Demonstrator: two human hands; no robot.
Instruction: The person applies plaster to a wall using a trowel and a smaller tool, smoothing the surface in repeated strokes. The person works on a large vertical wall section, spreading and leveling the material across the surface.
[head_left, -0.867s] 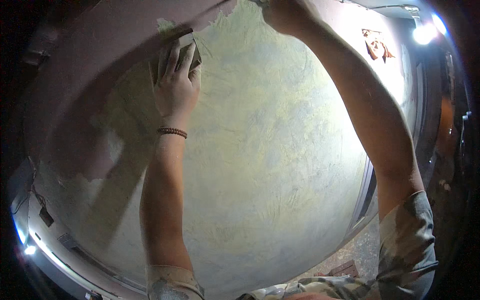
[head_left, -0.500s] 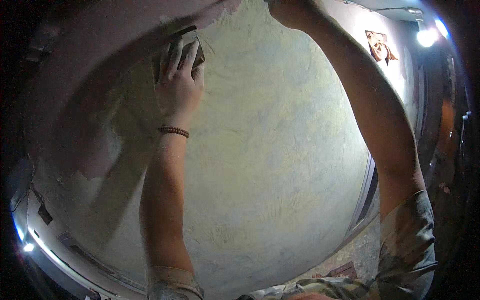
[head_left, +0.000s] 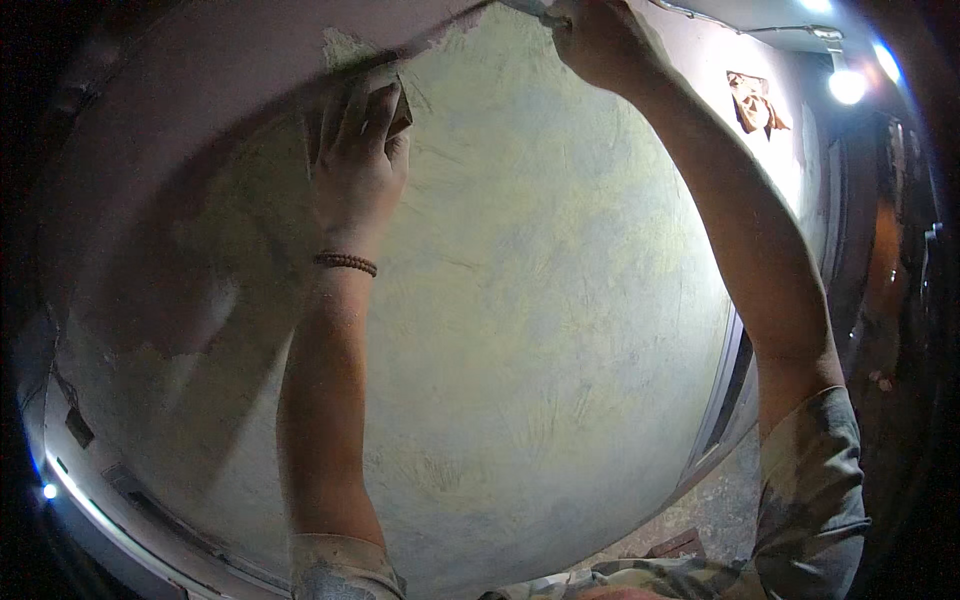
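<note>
At the lower right we saw a narrow wedge of floor (head_left: 718, 492), mottled grey and brown, with pale blotches across its rough-looking surface. On it, near the wedge's lower end, lay a reddish-brown, straight-edged object (head_left: 678, 544), its lower part hidden from us, so we could not tell what it was

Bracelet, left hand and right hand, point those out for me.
Bracelet (head_left: 346, 261), head view, middle of its beads.
Left hand (head_left: 357, 183), head view, back of hand.
Right hand (head_left: 607, 48), head view, on the fist.
</note>
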